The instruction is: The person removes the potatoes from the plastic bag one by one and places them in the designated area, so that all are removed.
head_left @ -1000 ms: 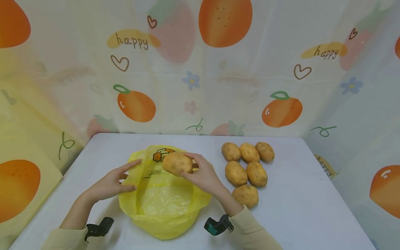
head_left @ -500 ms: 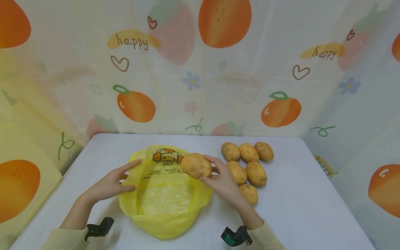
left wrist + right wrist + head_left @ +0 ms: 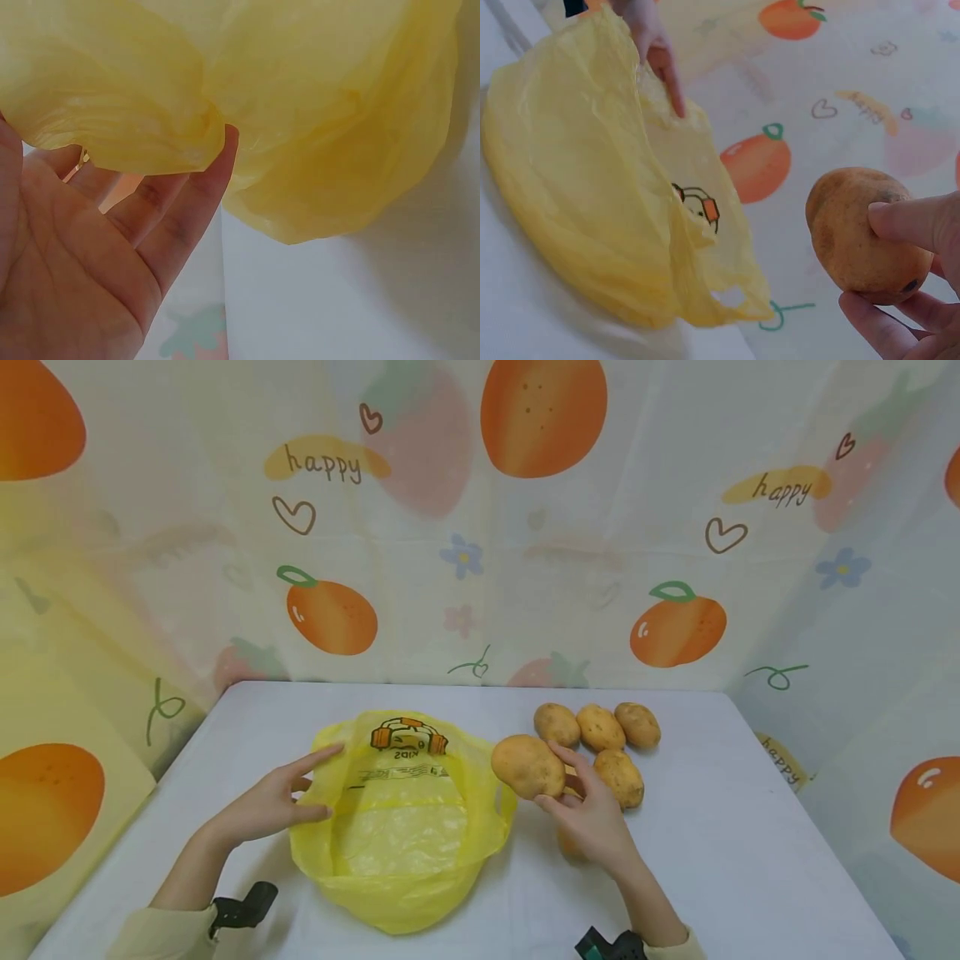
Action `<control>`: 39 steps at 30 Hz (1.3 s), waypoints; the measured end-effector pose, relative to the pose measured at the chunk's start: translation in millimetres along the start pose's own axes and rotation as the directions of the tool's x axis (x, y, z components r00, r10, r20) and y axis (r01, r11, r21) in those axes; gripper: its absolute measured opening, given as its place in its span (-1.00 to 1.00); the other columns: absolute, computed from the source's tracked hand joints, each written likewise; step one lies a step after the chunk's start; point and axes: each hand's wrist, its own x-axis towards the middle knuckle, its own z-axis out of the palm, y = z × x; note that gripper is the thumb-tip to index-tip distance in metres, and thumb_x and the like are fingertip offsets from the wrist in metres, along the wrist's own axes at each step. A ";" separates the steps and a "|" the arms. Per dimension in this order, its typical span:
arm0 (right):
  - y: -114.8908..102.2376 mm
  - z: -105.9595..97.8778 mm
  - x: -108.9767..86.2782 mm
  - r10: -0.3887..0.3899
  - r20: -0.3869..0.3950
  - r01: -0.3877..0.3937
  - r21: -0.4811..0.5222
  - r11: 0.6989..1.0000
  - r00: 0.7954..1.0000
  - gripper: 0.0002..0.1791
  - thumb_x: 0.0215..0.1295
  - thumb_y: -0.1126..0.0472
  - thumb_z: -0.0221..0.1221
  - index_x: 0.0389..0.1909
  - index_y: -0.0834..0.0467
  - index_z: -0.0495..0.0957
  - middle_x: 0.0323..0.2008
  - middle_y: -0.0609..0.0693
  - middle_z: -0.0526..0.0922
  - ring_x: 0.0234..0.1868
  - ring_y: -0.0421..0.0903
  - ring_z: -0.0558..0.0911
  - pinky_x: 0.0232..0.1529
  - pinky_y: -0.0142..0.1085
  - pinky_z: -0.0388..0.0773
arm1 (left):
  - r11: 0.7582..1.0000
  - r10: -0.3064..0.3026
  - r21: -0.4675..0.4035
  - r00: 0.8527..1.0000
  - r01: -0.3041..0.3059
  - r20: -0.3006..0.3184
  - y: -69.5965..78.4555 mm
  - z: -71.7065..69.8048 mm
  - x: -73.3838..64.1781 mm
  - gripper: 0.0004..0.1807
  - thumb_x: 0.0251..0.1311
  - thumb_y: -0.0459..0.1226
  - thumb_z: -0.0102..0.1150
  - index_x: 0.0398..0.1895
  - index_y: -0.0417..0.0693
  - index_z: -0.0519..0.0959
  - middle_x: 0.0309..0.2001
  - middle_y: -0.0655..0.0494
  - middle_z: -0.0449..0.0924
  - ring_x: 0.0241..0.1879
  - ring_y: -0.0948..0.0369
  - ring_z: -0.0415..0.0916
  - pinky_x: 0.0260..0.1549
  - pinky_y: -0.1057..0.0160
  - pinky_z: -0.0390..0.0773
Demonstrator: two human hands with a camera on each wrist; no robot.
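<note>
A yellow plastic bag (image 3: 397, 893) with a cartoon print lies on the table, its mouth spread wide. At its left rim rests my left hand (image 3: 258, 797), index finger and thumb extended and apart against the plastic; in the left wrist view the bag's edge hides some fingertips. Just right of the bag, my right hand (image 3: 596, 818) grips a potato (image 3: 525, 766) between thumb and fingers. The right wrist view shows this potato (image 3: 862, 232) held away from the bag, with a dark spot low on its skin.
Several potatoes (image 3: 601, 727) lie on the white table (image 3: 750, 860) to the right of the bag. My right hand and its potato partly hide two of them. A fruit-patterned cloth (image 3: 510, 568) hangs behind the table.
My right hand has carried the potato rightward, from above the bag to beside its right rim. My left hand stays at the left rim.
</note>
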 end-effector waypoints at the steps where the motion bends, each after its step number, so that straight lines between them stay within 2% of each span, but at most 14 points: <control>1: 1.4 -3.4 -1.7 0.020 -0.005 -0.020 -0.006 1.000 1.000 -0.26 0.05 0.34 0.29 0.24 -0.18 0.28 0.22 -0.09 0.28 0.08 0.02 0.48 -0.18 -0.36 0.56 | 1.000 0.001 0.002 1.000 -0.001 0.000 0.1 0.2 0.4 -0.14 0.01 -0.18 0.32 0.40 0.19 0.11 0.35 -0.15 0.11 0.03 -0.20 0.37 -0.06 -0.28 0.34; 7: 8.9 -25.3 -11.8 0.074 -0.061 -0.076 -0.020 0.997 0.995 -0.25 0.06 0.29 0.30 0.28 -0.13 0.25 0.26 0.00 0.24 0.10 0.05 0.46 -0.14 -0.39 0.54 | 1.000 0.009 0.006 1.000 -0.009 -0.002 0.8 0.9 1.8 -0.14 0.02 -0.20 0.31 0.40 0.18 0.11 0.35 -0.15 0.11 0.02 -0.17 0.40 -0.05 -0.27 0.34; 14: 20.0 -50.2 -22.5 0.045 -0.118 -0.056 -0.092 0.994 0.992 -0.23 0.08 0.21 0.31 0.32 -0.07 0.19 0.30 0.02 0.18 0.13 0.03 0.43 -0.07 -0.46 0.49 | 1.000 0.003 0.023 1.000 -0.003 0.001 1.6 0.7 1.7 -0.14 0.01 -0.18 0.31 0.40 0.17 0.11 0.34 -0.15 0.13 0.01 -0.16 0.40 -0.06 -0.25 0.36; 16: 24.3 -56.1 -24.6 0.043 -0.128 -0.057 -0.109 0.992 0.991 -0.23 0.09 0.19 0.30 0.33 -0.08 0.18 0.32 -0.01 0.16 0.13 -0.03 0.43 -0.08 -0.47 0.49 | 1.000 0.001 0.026 1.000 -0.001 0.002 1.9 0.5 2.2 -0.14 0.01 -0.17 0.31 0.40 0.17 0.11 0.34 -0.15 0.13 0.01 -0.16 0.40 -0.06 -0.25 0.36; 23: 42.4 -72.3 -30.0 0.045 -0.189 -0.077 -0.165 0.983 0.981 -0.24 0.10 0.12 0.30 0.32 -0.08 0.20 0.29 -0.03 0.22 -0.01 -0.44 0.43 -0.15 -0.51 0.51 | 1.000 0.008 0.024 1.000 -0.008 -0.002 2.5 -0.2 2.8 -0.14 0.01 -0.16 0.31 0.40 0.17 0.11 0.35 -0.14 0.11 0.01 -0.18 0.40 -0.05 -0.28 0.33; 33: 54.1 -90.0 -41.5 0.070 -0.233 -0.129 -0.246 0.961 0.970 -0.23 0.11 0.07 0.28 0.34 -0.01 0.18 0.27 0.06 0.24 -0.09 -0.58 0.36 -0.20 -0.57 0.48 | 1.000 0.014 0.019 1.000 -0.014 -0.003 3.4 0.5 2.5 -0.15 0.02 -0.20 0.31 0.40 0.17 0.11 0.35 -0.14 0.11 0.01 -0.16 0.41 -0.05 -0.28 0.34; 39: 58.1 -101.3 -48.5 0.104 -0.256 -0.178 -0.282 0.943 0.961 -0.22 0.12 0.05 0.27 0.35 0.02 0.15 0.29 0.11 0.22 -0.13 -0.67 0.32 -0.22 -0.60 0.46 | 1.000 0.009 0.008 1.000 -0.009 0.007 4.4 -0.1 3.1 -0.15 0.03 -0.17 0.30 0.40 0.19 0.10 0.36 -0.15 0.09 0.05 -0.25 0.36 -0.04 -0.29 0.32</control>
